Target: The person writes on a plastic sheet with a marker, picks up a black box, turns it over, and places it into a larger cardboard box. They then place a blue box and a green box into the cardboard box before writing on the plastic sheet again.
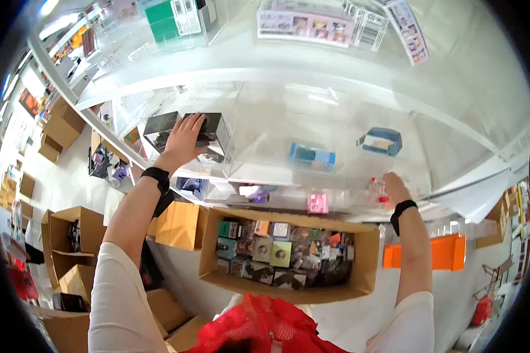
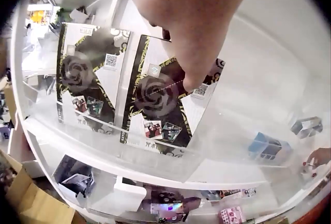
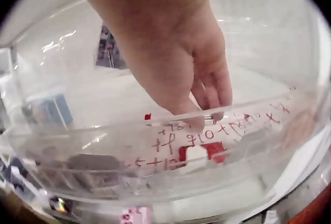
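Observation:
In the head view my left hand (image 1: 185, 140) lies on a black boxed item (image 1: 218, 132) on the middle shelf, fingers over its top. The left wrist view shows two such boxes with grey rose prints: one box (image 2: 155, 97) under the left hand, the other box (image 2: 88, 79) beside it. My right hand (image 3: 181, 64) reaches to the shelf's clear front panel (image 3: 103, 141), fingers curled at a slim red-tipped pen (image 3: 148, 116), mostly hidden. Red handwriting (image 3: 207, 136) and a red-and-white piece (image 3: 196, 154) show at the panel, close below the fingers.
A blue box (image 1: 312, 156) and a blue-grey pack (image 1: 381, 141) stand on the same shelf between the hands. Below, a cardboard carton (image 1: 368, 259) holds many small boxes. An orange bin (image 1: 424, 253) is at right. More cartons (image 1: 91, 217) stand at left.

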Demonstrator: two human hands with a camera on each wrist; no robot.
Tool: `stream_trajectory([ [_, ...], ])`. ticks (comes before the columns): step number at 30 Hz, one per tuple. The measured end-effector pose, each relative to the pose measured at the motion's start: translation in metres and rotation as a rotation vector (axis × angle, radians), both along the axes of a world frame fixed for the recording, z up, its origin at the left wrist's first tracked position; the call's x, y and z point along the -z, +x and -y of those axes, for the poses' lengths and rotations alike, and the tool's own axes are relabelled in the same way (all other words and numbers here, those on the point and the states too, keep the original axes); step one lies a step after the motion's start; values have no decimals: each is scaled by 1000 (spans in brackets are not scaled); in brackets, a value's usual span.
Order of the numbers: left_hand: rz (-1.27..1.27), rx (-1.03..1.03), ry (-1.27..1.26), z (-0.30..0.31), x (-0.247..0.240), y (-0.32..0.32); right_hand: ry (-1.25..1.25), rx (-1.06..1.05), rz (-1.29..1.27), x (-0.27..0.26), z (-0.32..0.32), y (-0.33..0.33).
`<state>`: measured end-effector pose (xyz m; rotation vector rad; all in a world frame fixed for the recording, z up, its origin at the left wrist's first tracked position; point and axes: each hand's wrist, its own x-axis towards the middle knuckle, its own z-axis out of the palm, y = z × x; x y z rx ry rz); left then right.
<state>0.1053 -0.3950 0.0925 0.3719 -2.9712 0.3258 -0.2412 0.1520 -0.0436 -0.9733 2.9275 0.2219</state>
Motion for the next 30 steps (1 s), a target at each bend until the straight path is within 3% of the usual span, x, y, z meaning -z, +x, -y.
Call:
stream_trajectory([
  [4,-61,74,28,8,-8,-7,-17,257,42,-36,0,65],
  [9,72,43,189,13,-32,-16,-250,130,-47,-76,1,173],
  [16,-344,324,162,-14,-65,33,-486,55,51,-113,13,275],
  [18,-529,375,298,-27,-93,50,-593,45,105,-140,38,297],
  [21,-700,298,799,-42,-123,67,-890,-55,289,-177,91,326],
  [22,-635,250,912,-36,-120,70,-983,-63,376,-184,106,337],
  [24,-447,89,1555,-71,-142,98,-1352,-61,757,-199,140,369],
  [27,-300,2,1809,-113,-151,131,-1624,-176,1222,-183,162,393],
  [30,-155,-66,1802,-122,-144,143,-1717,-98,1374,-204,170,427],
])
